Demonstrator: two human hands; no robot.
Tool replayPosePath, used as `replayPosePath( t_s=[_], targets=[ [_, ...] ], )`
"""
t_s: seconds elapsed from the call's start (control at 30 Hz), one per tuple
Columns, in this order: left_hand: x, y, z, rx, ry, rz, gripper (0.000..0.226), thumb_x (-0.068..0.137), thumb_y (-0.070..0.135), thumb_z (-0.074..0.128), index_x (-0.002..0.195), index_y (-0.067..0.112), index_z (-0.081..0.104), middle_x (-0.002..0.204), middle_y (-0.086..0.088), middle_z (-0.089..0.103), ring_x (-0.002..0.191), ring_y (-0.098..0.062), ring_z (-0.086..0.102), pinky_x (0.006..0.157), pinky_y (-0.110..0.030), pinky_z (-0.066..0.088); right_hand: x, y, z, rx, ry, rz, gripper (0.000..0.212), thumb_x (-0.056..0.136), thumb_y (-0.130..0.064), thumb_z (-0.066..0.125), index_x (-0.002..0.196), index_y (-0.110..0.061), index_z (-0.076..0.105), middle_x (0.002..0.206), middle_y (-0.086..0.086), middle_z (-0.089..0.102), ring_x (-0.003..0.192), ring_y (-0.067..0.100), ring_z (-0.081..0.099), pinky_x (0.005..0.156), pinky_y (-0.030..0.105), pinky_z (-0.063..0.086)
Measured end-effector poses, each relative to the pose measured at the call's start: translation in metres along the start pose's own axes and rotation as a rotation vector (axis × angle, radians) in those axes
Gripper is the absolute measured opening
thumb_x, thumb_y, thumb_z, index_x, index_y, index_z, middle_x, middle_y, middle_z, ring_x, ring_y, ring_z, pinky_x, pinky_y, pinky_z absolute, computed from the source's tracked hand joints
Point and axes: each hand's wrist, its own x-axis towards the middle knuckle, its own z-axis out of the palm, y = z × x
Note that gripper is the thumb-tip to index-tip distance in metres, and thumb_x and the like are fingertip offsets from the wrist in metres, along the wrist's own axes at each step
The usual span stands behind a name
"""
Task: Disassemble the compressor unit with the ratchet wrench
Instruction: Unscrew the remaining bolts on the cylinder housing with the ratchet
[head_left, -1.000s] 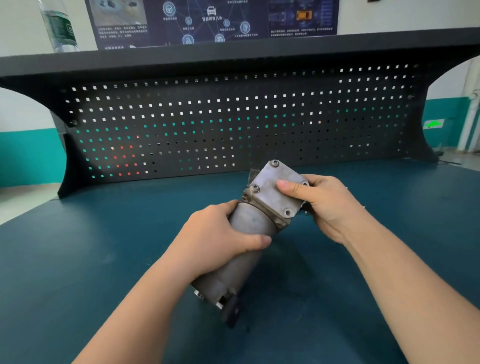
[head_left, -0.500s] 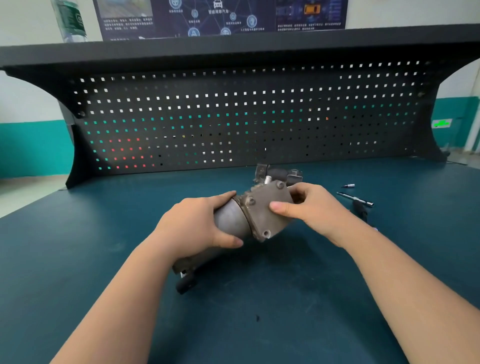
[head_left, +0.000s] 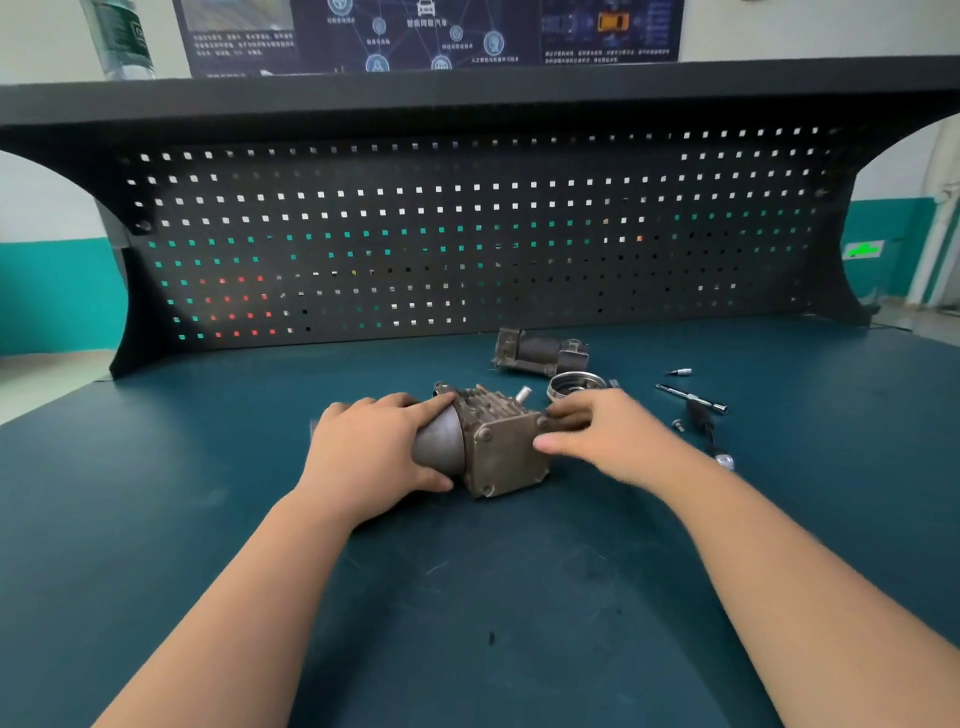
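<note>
- Head view puts my left hand (head_left: 371, 457) curled round the smooth grey cylindrical end of the compressor unit (head_left: 485, 447), fingers over the top and thumb underneath, holding it down on the dark teal worktop (head_left: 208, 545).
- My right hand (head_left: 610, 436) is blurred; its fingers look fairly straight and lie against the unit's square, bolted brown housing, thumb along the near face. I read it as resting there, not gripping, though the blur leaves some doubt.
- Compressor unit: it lies on its side on the worktop, mid-frame, finned block and a short silver stub facing up and away from me.
- Step in hand, as I judge it: settling the unit so a bolted face is reachable. To do it well I'd keep the left hand clamped on the cylinder so it cannot roll, and turn a bolt head toward the right side.
- Ratchet wrench with black handle (head_left: 696, 410): on the worktop just right of my right hand, untouched, with a small silver bit (head_left: 679, 371) beyond it and a loose bolt (head_left: 677, 426) beside it.
- Containers: a shallow round metal cap (head_left: 574, 385) sits open side up behind my right hand; what is in it, I cannot tell.
- Farther back lies a dark cylindrical removed part (head_left: 540, 353), near the black perforated back panel (head_left: 467, 234).
</note>
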Motion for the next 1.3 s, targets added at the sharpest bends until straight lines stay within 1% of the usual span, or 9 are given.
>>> replayPosePath(
  t_s=[0.2, 0.3, 0.4, 0.53, 0.77, 0.9, 1.1, 1.2, 1.3],
  targets=[
    [0.001, 0.004, 0.003, 0.021, -0.005, -0.034, 0.083, 0.070, 0.074, 0.052, 0.142, 0.051, 0.017, 0.131, 0.016, 0.049, 0.117, -0.016, 0.048, 0.092, -0.033, 0.033, -0.012, 0.048, -0.098, -0.097, 0.255, 0.317, 0.009, 0.079, -0.026, 0.076, 0.077, -0.020, 0.069, 0.089, 0.004, 0.071, 0.085, 0.018, 0.062, 0.074, 0.028, 0.043],
    [-0.001, 0.003, -0.001, -0.009, -0.022, -0.034, 0.078, 0.071, 0.078, 0.044, 0.140, 0.047, 0.024, 0.132, 0.017, 0.048, 0.120, -0.015, 0.046, 0.095, -0.034, 0.032, -0.015, 0.058, -0.100, -0.184, 0.108, 0.451, 0.013, 0.077, -0.029, 0.077, 0.079, -0.019, 0.069, 0.083, -0.001, 0.069, 0.077, 0.010, 0.057, 0.067, 0.025, 0.039],
    [-0.004, 0.008, -0.007, -0.087, -0.012, -0.052, 0.071, 0.075, 0.075, 0.041, 0.138, 0.042, 0.035, 0.132, 0.016, 0.051, 0.121, -0.016, 0.045, 0.097, -0.035, 0.031, -0.004, 0.064, -0.098, -0.158, 0.307, 0.569, 0.030, 0.080, -0.033, 0.074, 0.071, -0.011, 0.057, 0.070, 0.005, 0.055, 0.062, 0.019, 0.048, 0.056, 0.028, 0.033],
    [-0.008, 0.027, -0.012, -0.362, 0.208, -0.097, 0.054, 0.085, 0.053, 0.053, 0.133, 0.028, 0.051, 0.131, 0.005, 0.056, 0.124, -0.018, 0.043, 0.101, -0.030, 0.030, 0.001, 0.071, -0.082, -0.320, 0.400, 0.768, 0.044, 0.080, -0.052, 0.066, 0.091, -0.010, 0.060, 0.088, 0.008, 0.059, 0.079, 0.027, 0.052, 0.058, 0.028, 0.036],
    [-0.016, 0.057, -0.017, -0.673, 0.451, -0.125, 0.021, 0.089, 0.021, 0.057, 0.106, 0.025, 0.068, 0.094, 0.023, 0.060, 0.090, -0.005, 0.057, 0.083, -0.016, 0.038, 0.006, 0.073, -0.073, -0.374, 0.361, 0.722, 0.015, 0.085, -0.025, 0.058, 0.082, -0.010, 0.056, 0.071, 0.006, 0.054, 0.068, 0.025, 0.054, 0.058, 0.027, 0.039],
    [-0.017, 0.061, -0.018, -0.897, 0.437, -0.258, 0.018, 0.089, 0.013, 0.053, 0.086, 0.031, 0.057, 0.084, 0.019, 0.063, 0.077, -0.001, 0.059, 0.067, -0.003, 0.040, -0.004, 0.050, -0.084, 0.047, 0.469, 0.545, 0.022, 0.087, -0.019, 0.047, 0.071, -0.004, 0.052, 0.042, 0.007, 0.051, 0.039, 0.021, 0.042, 0.040, 0.021, 0.032],
    [-0.022, 0.090, -0.018, -1.527, 0.063, -0.516, 0.014, 0.092, 0.000, 0.046, 0.084, 0.010, 0.050, 0.066, -0.006, 0.064, 0.045, -0.012, 0.059, 0.042, -0.018, 0.045, -0.022, -0.034, -0.047, 0.518, 0.317, 0.088, 0.027, 0.095, -0.024, 0.048, 0.071, -0.012, 0.042, 0.042, 0.006, 0.048, 0.028, 0.014, 0.040, 0.032, 0.018, 0.026],
    [-0.028, 0.109, -0.016, -2.022, -0.229, -0.614, 0.010, 0.093, 0.006, 0.051, 0.096, -0.001, 0.057, 0.087, -0.019, 0.069, 0.066, -0.022, 0.071, 0.054, -0.024, 0.056, -0.029, -0.051, -0.022, 0.587, 0.224, 0.016, 0.035, 0.097, -0.029, 0.048, 0.067, -0.013, 0.042, 0.054, 0.003, 0.054, 0.027, 0.013, 0.038, 0.032, 0.014, 0.024],
    [-0.030, 0.113, -0.014, -2.254, -0.272, -0.635, 0.017, 0.094, 0.006, 0.048, 0.100, -0.004, 0.061, 0.095, -0.021, 0.069, 0.079, -0.026, 0.071, 0.066, -0.030, 0.059, -0.030, -0.052, -0.008, 0.597, 0.264, 0.130, 0.038, 0.096, -0.033, 0.050, 0.066, -0.009, 0.045, 0.055, 0.010, 0.053, 0.026, 0.013, 0.036, 0.032, 0.012, 0.024]
  ],
)
